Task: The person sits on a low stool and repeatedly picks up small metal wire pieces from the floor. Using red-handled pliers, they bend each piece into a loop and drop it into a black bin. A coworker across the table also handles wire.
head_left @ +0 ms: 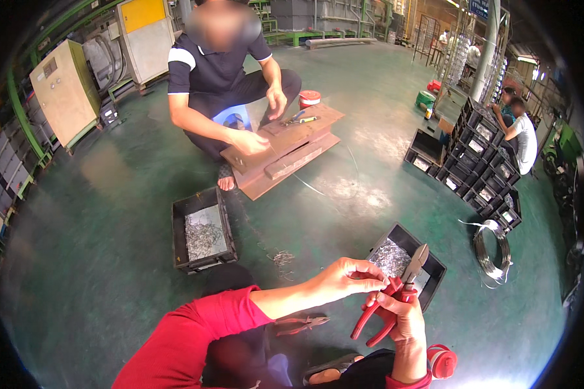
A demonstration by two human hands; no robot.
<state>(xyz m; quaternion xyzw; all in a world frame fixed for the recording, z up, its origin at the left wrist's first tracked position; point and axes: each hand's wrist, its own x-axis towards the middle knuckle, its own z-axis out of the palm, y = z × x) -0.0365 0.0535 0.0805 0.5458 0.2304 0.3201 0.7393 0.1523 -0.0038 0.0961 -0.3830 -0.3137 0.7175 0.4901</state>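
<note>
- The widest surface is the green floor (110, 227), by which the two hands are surrounded; a broad stretch is seen at left of the frame, and another between the centre and the right edge.
- At upper right, the floor is bordered by a stack of black crates (474, 149).
- At upper centre, a seated person (224, 78) is seen behind a brown board (282, 141), whose near edge is slanted toward the centre.
- Two black bins hold metal pieces: the left bin (206, 262) is set left of centre, the right bin (437, 285) just beyond the hands.
- A wire coil (479, 251) is laid at right, apart from the right bin.
- A red bucket (442, 364) is placed near the right wrist, at lower right.
- The right hand (399, 318) is curled around the red handles of cutting pliers (411, 275), which are held right of centre, pointed up across the right bin.
- The left hand (363, 275) is nearly closed, thumb and fingertips pinched beside the pliers; anything gripped is too small to tell.
- Loose pliers (303, 324) are laid below the left forearm.
</note>
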